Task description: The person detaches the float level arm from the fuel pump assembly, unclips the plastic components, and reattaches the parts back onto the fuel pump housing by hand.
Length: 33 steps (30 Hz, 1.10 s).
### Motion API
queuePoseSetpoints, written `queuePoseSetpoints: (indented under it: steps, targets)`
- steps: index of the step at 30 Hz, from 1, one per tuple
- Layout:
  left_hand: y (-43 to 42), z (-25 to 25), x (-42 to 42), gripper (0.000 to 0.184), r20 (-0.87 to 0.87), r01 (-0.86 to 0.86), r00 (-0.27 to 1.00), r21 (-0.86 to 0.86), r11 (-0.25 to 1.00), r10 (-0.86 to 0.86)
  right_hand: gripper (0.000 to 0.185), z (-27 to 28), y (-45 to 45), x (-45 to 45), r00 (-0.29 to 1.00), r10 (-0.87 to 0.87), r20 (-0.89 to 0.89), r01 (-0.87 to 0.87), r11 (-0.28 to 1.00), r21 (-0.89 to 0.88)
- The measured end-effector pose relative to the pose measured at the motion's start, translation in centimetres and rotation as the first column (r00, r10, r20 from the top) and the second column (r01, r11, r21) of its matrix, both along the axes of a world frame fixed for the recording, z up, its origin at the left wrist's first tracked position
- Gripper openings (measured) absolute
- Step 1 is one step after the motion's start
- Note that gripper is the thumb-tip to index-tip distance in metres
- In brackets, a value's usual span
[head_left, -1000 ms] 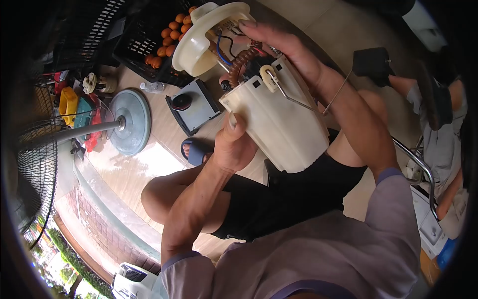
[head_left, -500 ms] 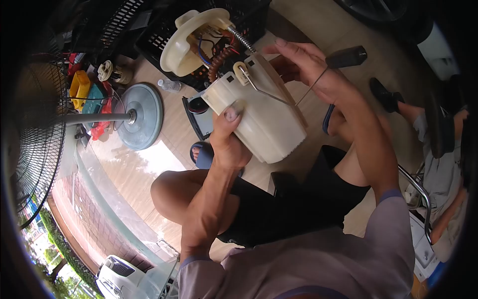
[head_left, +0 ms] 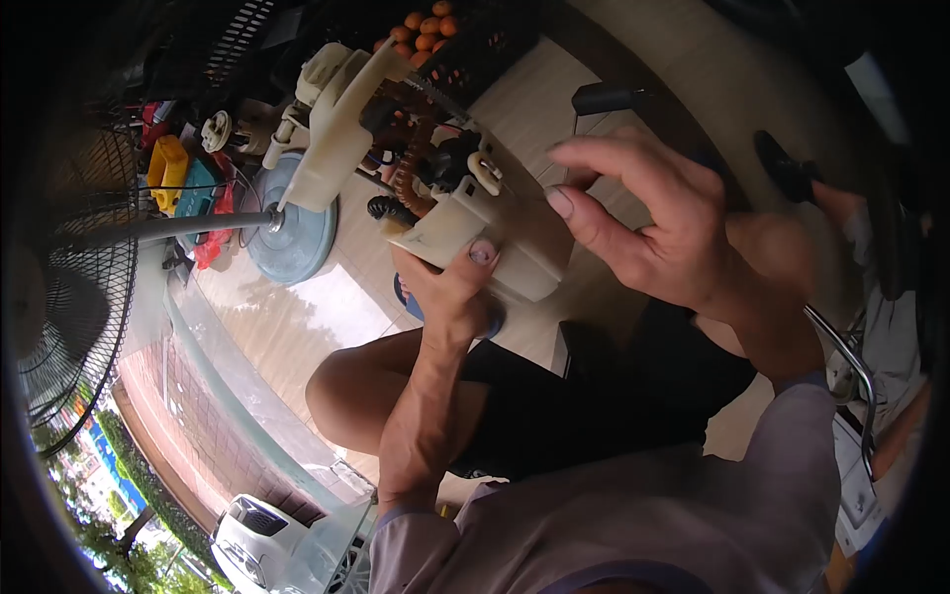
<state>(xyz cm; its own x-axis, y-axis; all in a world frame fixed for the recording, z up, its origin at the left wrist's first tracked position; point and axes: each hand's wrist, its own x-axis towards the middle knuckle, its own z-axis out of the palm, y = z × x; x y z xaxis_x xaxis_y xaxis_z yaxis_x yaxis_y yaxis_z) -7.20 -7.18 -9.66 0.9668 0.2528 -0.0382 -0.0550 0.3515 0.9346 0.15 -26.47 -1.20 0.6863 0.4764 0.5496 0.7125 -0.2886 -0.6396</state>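
My left hand (head_left: 455,292) grips the cream plastic body of a fuel pump module (head_left: 520,233), its thumb pressed on the near side. The module's round flange (head_left: 341,134) tilts up to the left, with a brown corrugated hose (head_left: 408,173) and wires between flange and body. A thin float arm ends in a black float (head_left: 604,97), beyond my right hand. My right hand (head_left: 663,213) hovers just right of the module without touching it. Its thumb and forefinger are bent and apart, with nothing visible between them; the other fingers are partly hidden.
A fan's round base (head_left: 317,243) and pole stand on the tiled floor at left, near a yellow item (head_left: 166,176). Oranges (head_left: 430,35) sit in a black crate at the top. Another person's leg and shoe (head_left: 787,168) are at right.
My left hand has turned the module so its flange swings left and shows edge-on. My right hand has left the module's side. Oranges in the crate have come into view.
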Motion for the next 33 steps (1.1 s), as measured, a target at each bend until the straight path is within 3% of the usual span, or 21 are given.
queuePoseSetpoints:
  steps: [1, 5, 8, 11, 20, 23, 29, 33]
  targets:
    - [-0.1, -0.1, -0.3, 0.083, 0.005, 0.022, 1.000, 0.015, 1.000, -0.022, 0.038, -0.3, 0.0, 0.4, 1.000, -0.013, 0.022, 0.013, 1.000, -0.026]
    - [-0.6, -0.8, -1.1, 0.082, 0.010, 0.012, 1.000, 0.058, 0.998, -0.013, 0.046, -1.2, 0.9, -0.1, 0.992, 0.006, -0.122, -0.001, 0.999, 0.044]
    - [-0.8, -0.9, -1.3, 0.083, -0.010, 0.031, 0.999, 0.065, 0.997, -0.030, 0.048, -1.1, 0.5, -0.1, 0.994, 0.075, -0.077, -0.066, 0.991, 0.112]
    - [-1.0, -0.7, -1.5, 0.084, -0.049, 0.078, 0.996, 0.003, 0.997, -0.078, 0.051, -0.9, 0.6, -0.4, 0.997, 0.080, -0.023, -0.078, 0.995, 0.068]
    - [-2.7, 0.0, -0.8, 0.082, -0.026, 0.200, 0.978, -0.140, 0.970, -0.206, 0.059, -1.0, 0.3, -1.4, 0.994, -0.101, -0.041, 0.103, 0.994, 0.048]
    - [-3.7, 1.3, -0.1, 0.083, 0.023, 0.156, 0.988, -0.109, 0.982, -0.154, 0.059, -1.2, -0.2, -1.0, 0.998, -0.060, -0.036, 0.061, 0.997, 0.035]
    - [-3.8, 1.1, -0.6, 0.078, -0.035, 0.186, 0.979, -0.244, 0.952, -0.200, 0.064, -1.4, -0.8, 1.4, 0.968, 0.099, 0.232, -0.096, 0.995, -0.023]
    - [-3.6, 0.6, -0.8, 0.074, -0.063, 0.207, 0.969, -0.313, 0.927, -0.238, 0.064, -1.1, -1.4, 2.9, 0.953, 0.183, 0.243, -0.184, 0.983, -0.018]
